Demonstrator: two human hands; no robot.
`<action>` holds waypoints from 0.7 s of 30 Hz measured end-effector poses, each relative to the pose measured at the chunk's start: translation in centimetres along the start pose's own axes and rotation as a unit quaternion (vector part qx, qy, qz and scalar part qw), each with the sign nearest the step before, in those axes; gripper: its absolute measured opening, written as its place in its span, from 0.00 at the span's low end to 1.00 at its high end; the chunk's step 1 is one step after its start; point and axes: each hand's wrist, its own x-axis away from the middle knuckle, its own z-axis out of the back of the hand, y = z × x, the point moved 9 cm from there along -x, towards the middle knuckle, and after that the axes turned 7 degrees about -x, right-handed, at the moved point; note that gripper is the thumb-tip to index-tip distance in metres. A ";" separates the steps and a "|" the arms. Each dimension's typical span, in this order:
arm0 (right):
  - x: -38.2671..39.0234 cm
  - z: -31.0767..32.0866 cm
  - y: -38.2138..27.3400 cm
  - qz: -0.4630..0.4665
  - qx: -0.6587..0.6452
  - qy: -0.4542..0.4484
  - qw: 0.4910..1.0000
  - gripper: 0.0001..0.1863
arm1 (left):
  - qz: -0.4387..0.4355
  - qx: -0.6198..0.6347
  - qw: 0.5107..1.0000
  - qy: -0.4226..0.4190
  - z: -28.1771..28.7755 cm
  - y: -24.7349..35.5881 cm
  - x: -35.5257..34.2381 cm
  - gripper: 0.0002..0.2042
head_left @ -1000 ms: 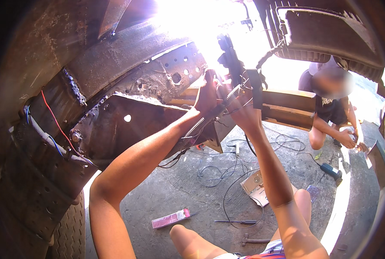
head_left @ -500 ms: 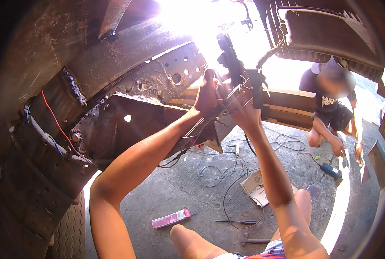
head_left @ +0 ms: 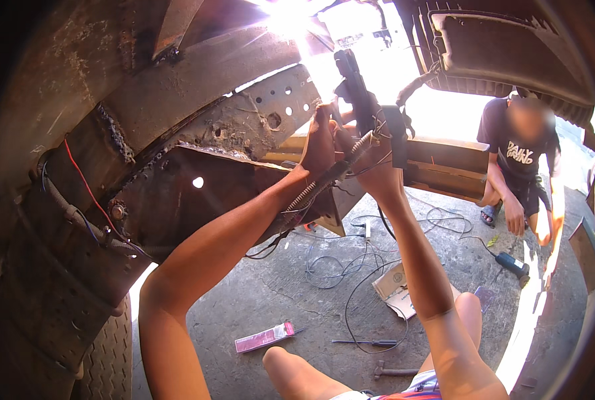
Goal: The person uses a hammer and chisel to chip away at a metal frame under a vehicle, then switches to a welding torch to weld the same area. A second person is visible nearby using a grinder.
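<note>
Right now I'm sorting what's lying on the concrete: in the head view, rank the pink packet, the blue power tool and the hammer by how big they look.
1. pink packet, clearly longest.
2. hammer and blue power tool: look alike in size; the tool lies farther off, so unsure.

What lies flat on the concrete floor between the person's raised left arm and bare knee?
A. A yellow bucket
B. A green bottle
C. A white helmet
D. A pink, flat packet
D. A pink flat packet lies on the concrete floor, between the forearm leading up to the left hand and the knee; no bucket, bottle or helmet is seen there.
</note>
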 end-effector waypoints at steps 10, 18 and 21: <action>0.3 0.0 1.0 -0.019 -0.021 -0.012 1.000 0.16 | 0.018 -0.008 0.999 -0.028 -0.8 0.0 0.2 0.21; 0.6 -1.0 2.0 -0.102 -0.059 -0.078 0.990 0.29 | 0.014 0.036 0.999 0.017 -0.1 -0.2 -0.4 0.27; 0.3 -1.1 1.6 -0.082 -0.032 -0.077 0.993 0.28 | 0.028 0.062 0.998 0.010 -0.3 -0.1 -0.2 0.28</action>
